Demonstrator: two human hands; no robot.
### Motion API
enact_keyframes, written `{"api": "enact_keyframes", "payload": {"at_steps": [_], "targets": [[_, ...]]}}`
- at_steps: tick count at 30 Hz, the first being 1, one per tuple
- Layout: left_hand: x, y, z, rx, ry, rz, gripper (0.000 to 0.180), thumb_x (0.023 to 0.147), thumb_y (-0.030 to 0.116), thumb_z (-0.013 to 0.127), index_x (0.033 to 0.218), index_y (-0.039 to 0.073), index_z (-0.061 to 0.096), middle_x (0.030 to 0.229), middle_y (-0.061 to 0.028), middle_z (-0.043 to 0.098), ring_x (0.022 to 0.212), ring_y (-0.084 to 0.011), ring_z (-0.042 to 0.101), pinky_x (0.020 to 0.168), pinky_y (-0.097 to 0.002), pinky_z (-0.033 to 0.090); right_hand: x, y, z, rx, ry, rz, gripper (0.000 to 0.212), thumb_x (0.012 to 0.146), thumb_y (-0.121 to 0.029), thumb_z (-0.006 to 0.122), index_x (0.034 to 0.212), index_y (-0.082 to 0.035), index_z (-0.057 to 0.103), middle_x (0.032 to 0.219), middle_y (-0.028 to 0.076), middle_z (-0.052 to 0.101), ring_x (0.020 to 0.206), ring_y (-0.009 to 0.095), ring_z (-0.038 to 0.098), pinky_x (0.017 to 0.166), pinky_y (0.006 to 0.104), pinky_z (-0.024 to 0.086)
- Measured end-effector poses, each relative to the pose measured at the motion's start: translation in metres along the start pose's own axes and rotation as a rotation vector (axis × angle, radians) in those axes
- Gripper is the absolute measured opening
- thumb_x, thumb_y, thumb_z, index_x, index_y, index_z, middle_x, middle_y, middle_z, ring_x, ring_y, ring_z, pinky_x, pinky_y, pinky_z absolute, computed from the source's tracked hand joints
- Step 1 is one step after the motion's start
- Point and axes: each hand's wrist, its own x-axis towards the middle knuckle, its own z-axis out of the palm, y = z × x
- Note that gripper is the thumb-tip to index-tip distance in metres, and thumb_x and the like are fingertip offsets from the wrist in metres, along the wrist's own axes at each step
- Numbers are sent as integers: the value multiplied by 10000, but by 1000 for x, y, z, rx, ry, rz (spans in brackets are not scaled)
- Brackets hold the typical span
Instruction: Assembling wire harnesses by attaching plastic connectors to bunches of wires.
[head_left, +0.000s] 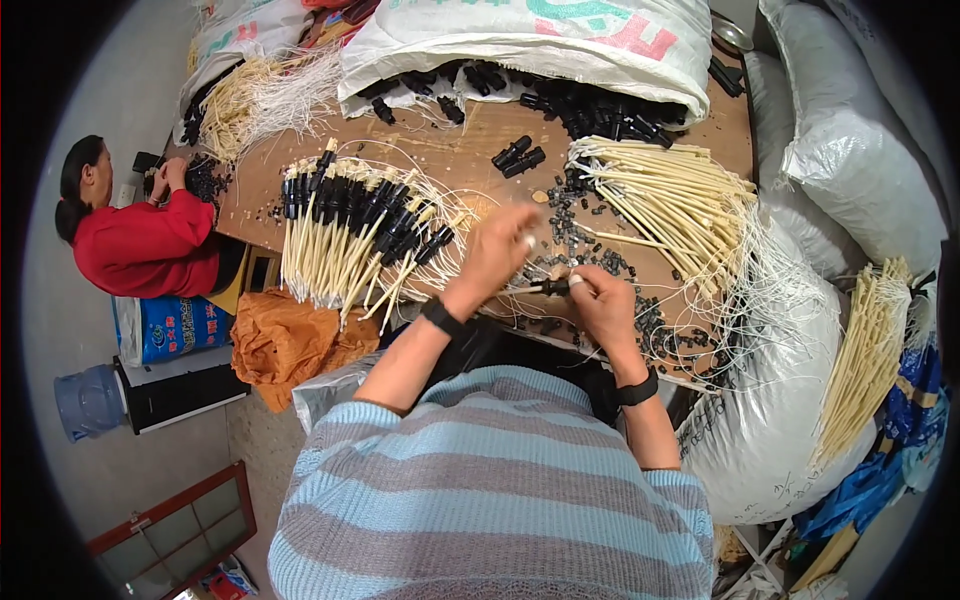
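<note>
My right hand is closed in a pinch on a black plastic fitting near the table's front edge. A thin pale stick points left from that fitting. Just to the left and above hovers my left hand, its fingers smeared by motion, so whether it holds anything is unclear. Small dark grey plastic pieces are scattered around my right hand. Beyond my left hand lies a row of pale sticks with black fittings and white strings. On the right is a pile of bare pale sticks with white strings.
Black fittings spill from a large white woven sack at the back. A person in red works at the table's left end. Full white sacks crowd the right side. An orange sack sits left, below the table edge.
</note>
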Motion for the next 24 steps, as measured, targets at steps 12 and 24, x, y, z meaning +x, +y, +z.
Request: {"api": "enact_keyframes", "payload": {"at_steps": [12,24], "targets": [[16,15,17,-351,-198,-158,131,769,-67,622,878,4,632,793,22,610,714,-53,556,660,-206,465,5,20,-4,202,183,346,121,838,-118,623,849,-13,681,539,-15,513,519,45,463,498,245,375],[-3,43,21,-205,-87,50,294,699,-8,615,991,14,650,802,-90,637,755,-196,614,682,-318,487,6,4,2,864,83,366,105,899,-44,612,982,-2,661,735,-89,559,623,-10,425,565,158,315]]}}
